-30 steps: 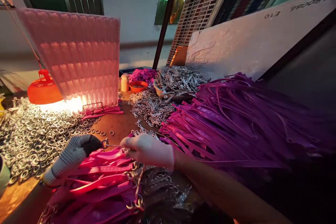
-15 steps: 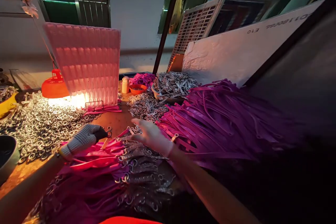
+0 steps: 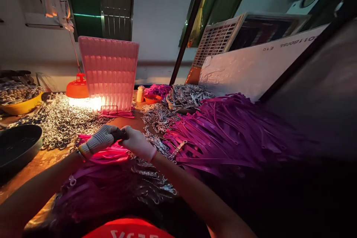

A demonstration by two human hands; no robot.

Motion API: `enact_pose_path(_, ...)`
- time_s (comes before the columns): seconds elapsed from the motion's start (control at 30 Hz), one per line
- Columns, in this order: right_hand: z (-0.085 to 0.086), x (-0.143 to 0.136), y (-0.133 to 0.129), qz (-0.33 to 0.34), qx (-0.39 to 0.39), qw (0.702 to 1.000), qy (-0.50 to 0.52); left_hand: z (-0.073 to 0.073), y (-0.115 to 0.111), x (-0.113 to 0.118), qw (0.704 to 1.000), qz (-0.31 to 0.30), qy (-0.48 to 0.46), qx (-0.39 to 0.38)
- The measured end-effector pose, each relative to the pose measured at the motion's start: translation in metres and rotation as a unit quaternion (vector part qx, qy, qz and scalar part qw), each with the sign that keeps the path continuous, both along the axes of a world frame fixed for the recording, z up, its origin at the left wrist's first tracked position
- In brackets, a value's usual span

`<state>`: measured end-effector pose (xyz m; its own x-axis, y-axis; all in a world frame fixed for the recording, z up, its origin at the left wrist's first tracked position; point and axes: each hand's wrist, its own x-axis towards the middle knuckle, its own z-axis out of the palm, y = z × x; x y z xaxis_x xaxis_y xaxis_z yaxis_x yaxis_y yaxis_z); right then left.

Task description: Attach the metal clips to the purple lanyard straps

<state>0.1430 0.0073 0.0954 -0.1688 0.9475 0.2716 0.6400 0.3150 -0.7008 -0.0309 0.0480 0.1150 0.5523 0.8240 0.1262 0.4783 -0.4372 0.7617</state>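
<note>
My left hand [image 3: 103, 138], in a white dotted glove with dark fingertips, is closed in a pinch over the table. My right hand [image 3: 137, 142], in a plain white glove, is closed too, its fingertips meeting the left ones. Whatever lies between them is hidden by the fingers. Below both hands, a pile of pink-purple straps [image 3: 97, 178] with short metal chains [image 3: 150, 174] at their ends spreads toward me. To the right lies a bigger heap of purple straps [image 3: 223, 134]. A single chain piece [image 3: 177, 149] rests on its near left edge.
Loose metal rings [image 3: 64, 126] cover the left side beneath a lit red lamp [image 3: 77, 88], beside a ribbed translucent panel [image 3: 110, 70]. A dark basin [image 3: 21, 145] and a yellow bowl [image 3: 21, 108] stand left. Behind are a red dish [image 3: 153, 99], a bottle [image 3: 140, 93] and metal chain piles [image 3: 189, 95].
My right hand has moved left from the chains and its spread fingers have closed against my left hand's fingertips. A ring showed at the left fingertips before. The view has turned left.
</note>
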Motion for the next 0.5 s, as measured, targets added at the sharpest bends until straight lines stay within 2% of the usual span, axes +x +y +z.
enact_pose_path(0.13, 0.020, -0.005, -0.015, -0.024, 0.014, 0.993, -0.113, 0.005, -0.017, -0.008, 1.000, 0.006, -0.027, 0.013)
enact_pose_path(0.23, 0.028, -0.011, -0.027, -0.045, 0.054, 0.968, -0.242, 0.007, -0.027, -0.016, 0.999, 0.002, -0.034, 0.032)
enact_pose_path(0.37, 0.026, -0.016, -0.040, -0.010, 0.101, 0.919, -0.381, -0.004, -0.035, -0.016, 0.998, -0.015, -0.020, 0.057)
enact_pose_path(0.43, 0.024, -0.015, -0.042, 0.015, 0.102, 0.907, -0.408, -0.011, -0.033, -0.012, 0.997, -0.031, -0.006, 0.068)
enact_pose_path(0.5, 0.025, -0.010, -0.040, 0.030, 0.094, 0.904, -0.416, -0.011, -0.027, -0.010, 0.996, -0.045, 0.011, 0.077)
